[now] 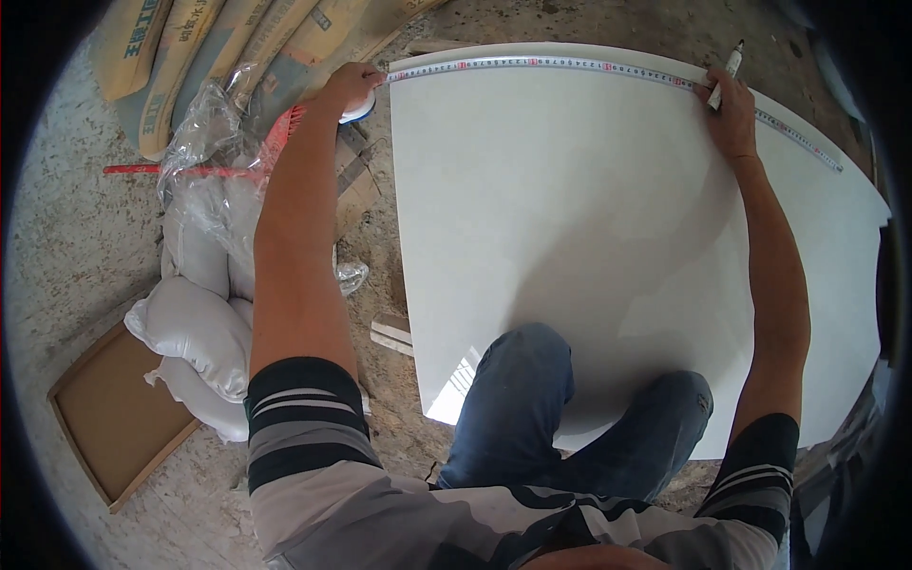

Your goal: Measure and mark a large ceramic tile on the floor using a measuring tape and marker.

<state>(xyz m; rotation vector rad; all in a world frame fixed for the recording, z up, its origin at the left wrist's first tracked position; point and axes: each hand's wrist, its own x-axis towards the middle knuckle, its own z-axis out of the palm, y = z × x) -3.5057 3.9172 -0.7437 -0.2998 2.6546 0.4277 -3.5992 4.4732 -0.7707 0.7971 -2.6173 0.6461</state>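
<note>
Closest to me is the person's striped shirt (408,508), and past it two knees in blue jeans (518,399), bent at the near edge of a big white slab (475,190). The slab spreads out in front, glossy enough to throw back a barred patch of light near its lower left corner, with a soft shadow across the middle.

Over on the left, a shallow brown tray (128,408) sits on the rough floor (76,209), partly behind a heap of plump white sacks (199,328). Pale strips (391,334) lie just beside the slab's left side. Further up, clear plastic (199,142) is crumpled over the sacks, and a red rod (133,169) pokes out from under it.

Both arms reach to the slab's far edge, where the tape (532,63) lies stretched along the top, its free end over toward the right. The left hand (354,85) is at the far left corner, fingertips pinched narrow on the tape. The right hand (733,119) curls over it farther along, fingers closed round a white marker (728,74) that leans upward. Beyond the left hand lie long tan bags (180,71).
</note>
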